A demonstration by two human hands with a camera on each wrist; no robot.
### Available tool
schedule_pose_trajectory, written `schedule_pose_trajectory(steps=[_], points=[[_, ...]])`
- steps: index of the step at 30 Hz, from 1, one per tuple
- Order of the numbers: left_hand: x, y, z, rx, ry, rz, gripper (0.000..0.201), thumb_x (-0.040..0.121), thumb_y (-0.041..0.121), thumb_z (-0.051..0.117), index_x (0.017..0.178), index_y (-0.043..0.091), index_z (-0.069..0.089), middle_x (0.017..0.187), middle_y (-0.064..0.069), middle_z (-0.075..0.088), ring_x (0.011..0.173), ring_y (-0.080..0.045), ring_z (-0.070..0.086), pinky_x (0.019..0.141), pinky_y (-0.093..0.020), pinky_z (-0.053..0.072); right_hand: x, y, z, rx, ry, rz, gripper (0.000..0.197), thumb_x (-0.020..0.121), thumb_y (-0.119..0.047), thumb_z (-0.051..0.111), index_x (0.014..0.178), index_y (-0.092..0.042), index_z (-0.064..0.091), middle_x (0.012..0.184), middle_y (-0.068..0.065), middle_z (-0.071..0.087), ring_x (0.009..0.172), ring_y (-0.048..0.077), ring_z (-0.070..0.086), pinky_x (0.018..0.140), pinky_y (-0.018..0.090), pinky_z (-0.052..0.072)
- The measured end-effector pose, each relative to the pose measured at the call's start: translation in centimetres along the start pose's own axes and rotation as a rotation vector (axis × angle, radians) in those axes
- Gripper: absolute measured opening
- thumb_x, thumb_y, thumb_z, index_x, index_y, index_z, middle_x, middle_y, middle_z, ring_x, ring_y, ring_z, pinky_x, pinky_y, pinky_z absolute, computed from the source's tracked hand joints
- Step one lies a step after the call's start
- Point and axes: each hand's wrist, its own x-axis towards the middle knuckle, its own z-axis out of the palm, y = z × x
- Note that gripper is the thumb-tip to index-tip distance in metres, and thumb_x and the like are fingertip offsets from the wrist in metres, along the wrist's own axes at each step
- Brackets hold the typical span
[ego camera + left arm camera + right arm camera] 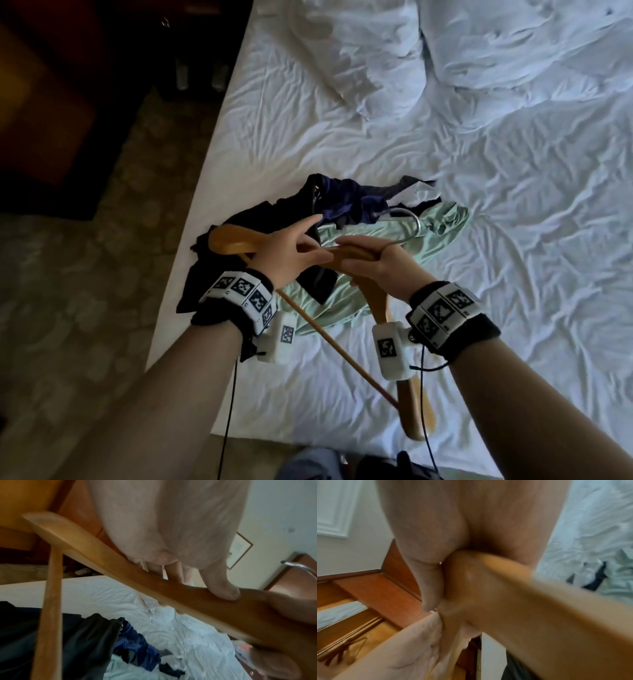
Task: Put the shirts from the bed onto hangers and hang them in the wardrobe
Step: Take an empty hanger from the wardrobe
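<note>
Risk first: wooden hanger (346, 255) held above the bed (479, 205) over a mixed heap, so could snag the wrong garment, since dark shirt (253, 219) overlaps pale green shirt (376, 236) and the metal hook (409, 219) hangs just over the green cloth. Could also slip or twist, with one end hanging free past the wrist. Right hand (373, 265) wrapped around the hanger's middle near the hook, holding it. Left hand (291, 251) with fingers mostly straight, thumb pressed on the wood in the left wrist view, steadying one shoulder, not clearly gripping. Long axis slanted: one shoulder tip (219, 236) out to the left over the dark shirt, other shoulder (411, 407) down toward the person near the bed's edge. Crossbar (342, 353) running between them. Hook pointing away, toward the pillows (359, 51). Neither shirt on the hanger yet. Wardrobe not identifiable.
</note>
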Motion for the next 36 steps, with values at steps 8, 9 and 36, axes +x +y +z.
schedule_pose_trajectory(steps=[8,9,36], points=[[7.2,-7.0,1.6,-0.057,0.412,-0.314,0.056,0.091,0.034,0.063,0.141,0.015,0.046,0.137,-0.014,0.047,0.124,-0.028,0.050,0.106,-0.040,0.040,7.0,6.6,-0.8,-0.092,0.497,-0.091,0.029,0.084,0.000,0.067,0.104,-0.020,0.068,0.098,-0.007,0.057,0.088,0.010,0.058,0.085,0.029,0.047],[7.8,-8.2,1.7,-0.072,0.406,-0.403,0.060,0.091,0.037,0.062,0.144,0.017,0.042,0.141,-0.015,0.042,0.127,-0.029,0.048,0.107,-0.040,0.039,8.0,7.7,-1.1,-0.117,0.552,-0.088,0.026,0.085,-0.004,0.067,0.108,-0.015,0.068,0.101,-0.004,0.058,0.090,0.010,0.058,0.085,0.027,0.046],[15.4,-16.1,7.1,-0.148,0.516,-0.390,0.041,0.104,0.026,0.040,0.140,0.008,0.049,0.140,-0.009,0.052,0.130,-0.018,0.048,0.093,-0.003,0.026,15.7,19.4,-0.8,-0.120,0.755,0.156,0.033,0.090,-0.013,0.063,0.085,-0.043,0.052,0.110,0.007,0.054,0.067,-0.011,0.051,0.059,0.000,0.036]])
